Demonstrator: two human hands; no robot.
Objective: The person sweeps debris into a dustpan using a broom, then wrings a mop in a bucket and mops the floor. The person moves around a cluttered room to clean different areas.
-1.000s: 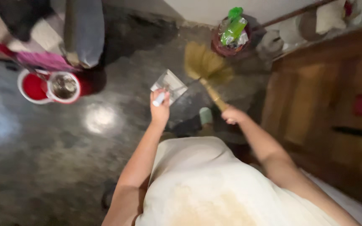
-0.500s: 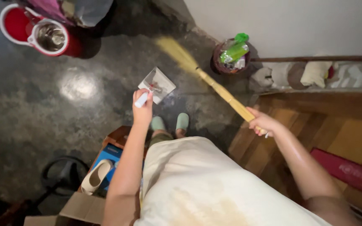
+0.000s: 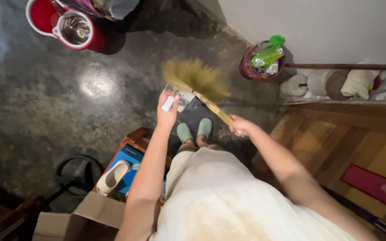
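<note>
Since half a second ago the straw-coloured grass broom (image 3: 196, 78) has swung down from its raised slant, and its fanned bristle head now lies over the flat silvery metal dustpan (image 3: 185, 99), hiding most of it; the right hand has also slid up the shaft, closer to the bristles.

Each hand is a closed grip. The left hand (image 3: 167, 112) is wrapped shut around the dustpan's white cylindrical handle (image 3: 168, 103), whose end pokes out above the knuckles. The right hand (image 3: 239, 126) is closed around the broom's pale bamboo-like shaft (image 3: 213, 108).

From the right grip the shaft runs up and to the left, its long axis diagonal, ending in the bristles just beyond the left grip. The dustpan sits directly ahead of the left grip, so the left hand is the nearer one to where bristles and pan meet.

The bristles look soft, dry and feathery; the pan looks thin and shiny. The dark mottled stone floor (image 3: 45, 98) is polished and throws back a glare. Just behind both grips stand two feet in pale green slippers (image 3: 195, 130). Far ahead of the left grip is a red-and-white mop bucket (image 3: 68, 27); ahead of the right grip, a dark red basket holding green plastic bottles (image 3: 264, 60).
</note>
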